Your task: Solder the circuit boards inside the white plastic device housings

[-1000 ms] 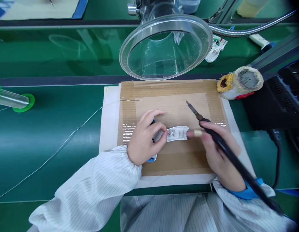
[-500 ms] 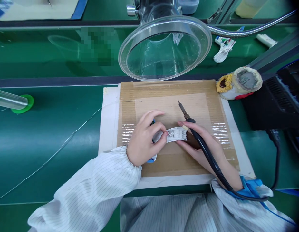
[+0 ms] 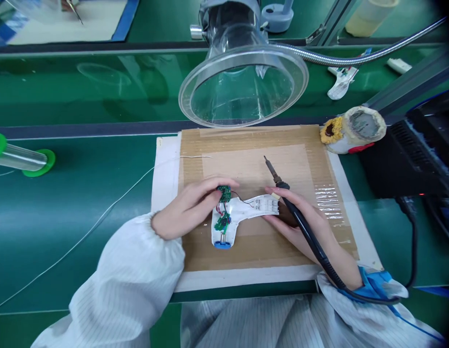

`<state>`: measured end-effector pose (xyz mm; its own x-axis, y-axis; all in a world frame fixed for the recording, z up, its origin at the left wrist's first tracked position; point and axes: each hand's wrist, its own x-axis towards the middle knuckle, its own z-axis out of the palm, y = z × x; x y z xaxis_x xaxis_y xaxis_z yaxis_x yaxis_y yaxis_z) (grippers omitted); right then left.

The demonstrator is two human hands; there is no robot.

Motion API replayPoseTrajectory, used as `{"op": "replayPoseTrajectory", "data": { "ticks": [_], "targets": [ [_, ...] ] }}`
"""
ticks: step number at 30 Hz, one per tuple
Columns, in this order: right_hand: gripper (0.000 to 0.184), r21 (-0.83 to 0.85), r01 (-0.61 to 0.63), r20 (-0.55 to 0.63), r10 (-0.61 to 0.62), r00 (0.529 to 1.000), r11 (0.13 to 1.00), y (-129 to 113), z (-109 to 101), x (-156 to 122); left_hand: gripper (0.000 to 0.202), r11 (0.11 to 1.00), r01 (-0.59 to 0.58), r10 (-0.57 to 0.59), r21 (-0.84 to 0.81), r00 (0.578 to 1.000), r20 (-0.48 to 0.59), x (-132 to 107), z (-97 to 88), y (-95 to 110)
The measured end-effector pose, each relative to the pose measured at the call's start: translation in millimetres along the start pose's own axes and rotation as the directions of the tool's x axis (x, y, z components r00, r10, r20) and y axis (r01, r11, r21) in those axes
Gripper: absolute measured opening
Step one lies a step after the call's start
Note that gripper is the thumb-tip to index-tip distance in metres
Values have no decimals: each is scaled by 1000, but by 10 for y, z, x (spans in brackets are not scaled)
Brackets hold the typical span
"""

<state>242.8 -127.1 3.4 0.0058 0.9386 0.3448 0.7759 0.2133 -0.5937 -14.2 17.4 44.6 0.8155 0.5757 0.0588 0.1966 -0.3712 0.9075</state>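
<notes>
A white gun-shaped plastic shell [image 3: 242, 209] lies over the cardboard, its open inside facing up. My left hand [image 3: 191, 208] pinches a small green circuit board [image 3: 225, 194] at the shell's wide end. Thin wires run from this board into the shell, where a second green board [image 3: 222, 222] sits near a blue end piece [image 3: 222, 245]. My right hand [image 3: 315, 224] grips the shell's narrow end between thumb and fingers. It also holds a soldering iron [image 3: 300, 212], whose bare tip points away over the cardboard.
Solder wire [image 3: 112, 205] stretches from the left onto the cardboard mat [image 3: 246, 256]; a spool [image 3: 26, 157] lies at left. A clear fume hood [image 3: 186, 92] hangs above the back edge. At right stand a tip-cleaning pot [image 3: 366, 125] and a black station [image 3: 387, 164].
My left hand has moved left off the shell's middle and now holds the circuit board, uncovering the wide end and wires. The right hand keeps its hold.
</notes>
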Motion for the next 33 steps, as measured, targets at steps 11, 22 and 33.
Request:
{"op": "replayPoseTrajectory", "data": {
  "ticks": [11,22,33],
  "targets": [
    [44,-5,48,-94,-48,994,999,34,96,-53,21,970,121,-101,-208,989,104,-421,-785,93],
    [40,-85,103,-127,-114,985,991,59,147,-63,34,932,238,110,275,535,-838,-436,-921,-319],
    [40,-96,91,-134,-103,986,991,57,140,-50,27,604,112,306,789,882,-359,-76,-170,-350]
  ]
}}
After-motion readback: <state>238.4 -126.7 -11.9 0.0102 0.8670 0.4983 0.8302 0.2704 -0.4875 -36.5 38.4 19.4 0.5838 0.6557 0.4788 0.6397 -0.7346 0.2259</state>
